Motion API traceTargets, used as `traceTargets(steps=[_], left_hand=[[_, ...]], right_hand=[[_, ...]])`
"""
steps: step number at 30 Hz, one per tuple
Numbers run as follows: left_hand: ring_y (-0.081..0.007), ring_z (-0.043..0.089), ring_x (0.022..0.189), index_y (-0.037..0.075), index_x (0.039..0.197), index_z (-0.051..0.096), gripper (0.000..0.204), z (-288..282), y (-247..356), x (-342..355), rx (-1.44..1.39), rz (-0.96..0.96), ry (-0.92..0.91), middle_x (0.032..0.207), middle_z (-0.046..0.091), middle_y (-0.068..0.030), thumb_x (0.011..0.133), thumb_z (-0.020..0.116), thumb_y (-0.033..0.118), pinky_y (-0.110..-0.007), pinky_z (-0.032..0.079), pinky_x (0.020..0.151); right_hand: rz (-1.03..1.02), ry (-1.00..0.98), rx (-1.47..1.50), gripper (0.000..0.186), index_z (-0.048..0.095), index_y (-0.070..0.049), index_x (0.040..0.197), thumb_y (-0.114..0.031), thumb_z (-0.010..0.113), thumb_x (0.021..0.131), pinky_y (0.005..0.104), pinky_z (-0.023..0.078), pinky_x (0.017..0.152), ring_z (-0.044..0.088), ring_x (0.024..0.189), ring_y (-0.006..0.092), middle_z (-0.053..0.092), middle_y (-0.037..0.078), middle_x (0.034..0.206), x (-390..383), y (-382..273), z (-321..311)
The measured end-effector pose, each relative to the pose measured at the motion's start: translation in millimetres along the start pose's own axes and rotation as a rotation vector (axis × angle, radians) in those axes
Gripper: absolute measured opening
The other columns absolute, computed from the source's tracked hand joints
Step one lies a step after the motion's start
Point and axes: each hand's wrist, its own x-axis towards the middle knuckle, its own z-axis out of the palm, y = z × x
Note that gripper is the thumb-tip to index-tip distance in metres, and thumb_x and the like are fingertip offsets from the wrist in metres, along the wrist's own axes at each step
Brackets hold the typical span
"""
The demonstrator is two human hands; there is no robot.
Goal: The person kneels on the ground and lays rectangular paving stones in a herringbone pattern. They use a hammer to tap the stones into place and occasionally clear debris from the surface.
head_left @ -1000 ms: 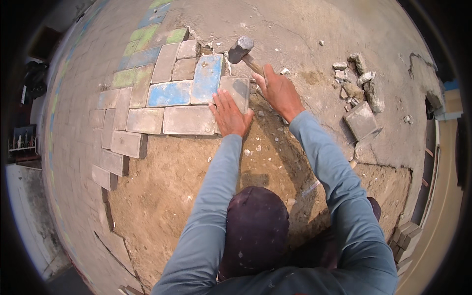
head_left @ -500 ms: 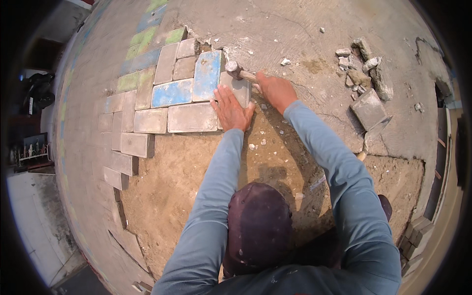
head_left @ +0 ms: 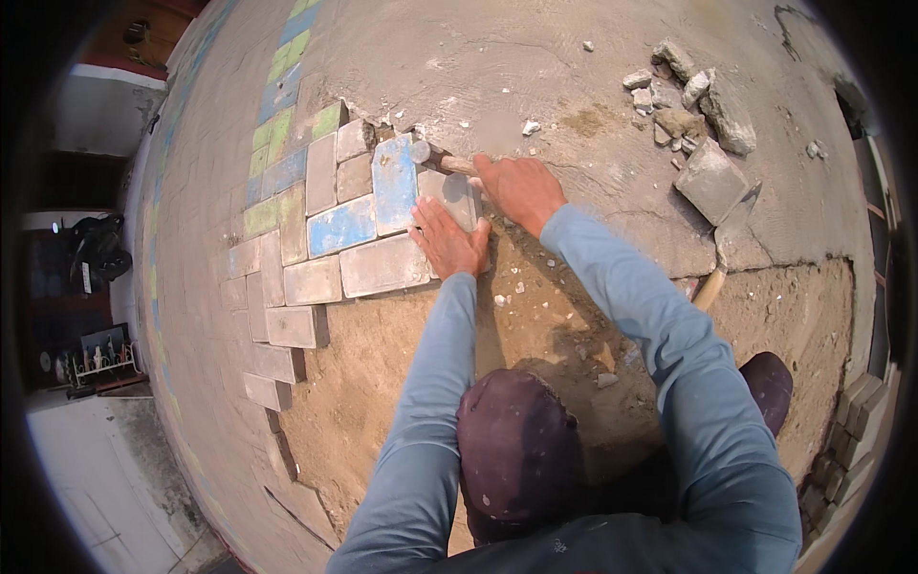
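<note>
My right hand (head_left: 521,191) is wrapped round the wooden handle of a hammer (head_left: 426,153). The hammer's metal head is over the far edge of a grey paving block (head_left: 448,189), beside a blue-painted block (head_left: 394,184). My left hand (head_left: 448,237) lies on the near part of that grey block, fingers stretched out and palm down. Left of my fingers, a plain grey block (head_left: 385,265) borders the bare sand (head_left: 382,335). Another blue-painted block (head_left: 342,226) lies farther left in the laid pattern.
Broken concrete chunks (head_left: 727,120) and a loose square block (head_left: 710,182) lie at the right. Next to them is a trowel with a wooden handle (head_left: 710,289). Paving blocks are stacked (head_left: 851,430) along the right edge. My dark-clad knee (head_left: 521,450) is over the sand.
The view has turned slightly, shifting the whole scene. My right hand still holds the hammer by the grey block's far edge, and my left hand stays flat on the block.
</note>
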Motion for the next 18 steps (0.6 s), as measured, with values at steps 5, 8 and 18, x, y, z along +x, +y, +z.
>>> traceTargets(steps=[5, 8, 18], left_hand=[[-0.0381, 0.01, 0.158, -0.007, 0.16, 0.02, 0.11, -1, -1, 1, -0.03, 0.015, 0.002, 0.169, 0.016, -0.0251, 0.085, 0.068, 0.057, -0.053, 0.006, 0.128], [-0.0388, 0.01, 0.158, -0.008, 0.159, 0.02, 0.109, -1, -2, 1, -0.026, 0.027, 0.006, 0.169, 0.016, -0.0254, 0.085, 0.07, 0.055, -0.053, 0.006, 0.128], [-0.0399, 0.014, 0.157, -0.008, 0.159, 0.022, 0.108, 3, -3, 1, -0.017, 0.034, 0.026, 0.168, 0.02, -0.0263, 0.085, 0.071, 0.054, -0.055, 0.008, 0.127]], right_hand=[[0.082, -0.114, 0.103, 0.031, 0.057, -0.003, 0.108, -0.034, 0.056, 0.103, 0.0522, 0.056, 0.073, 0.072, 0.085, 0.0411, 0.072, 0.022, 0.087, -4, -4, 8], [0.211, -0.136, 0.24, 0.035, 0.058, -0.002, 0.11, -0.036, 0.056, 0.104, 0.0525, 0.055, 0.076, 0.072, 0.088, 0.0417, 0.071, 0.025, 0.089, -13, 4, -1], [0.063, 0.096, 0.269, 0.036, 0.055, -0.002, 0.105, -0.038, 0.055, 0.105, 0.0513, 0.054, 0.061, 0.071, 0.072, 0.0417, 0.069, 0.021, 0.074, -4, 16, -27]])
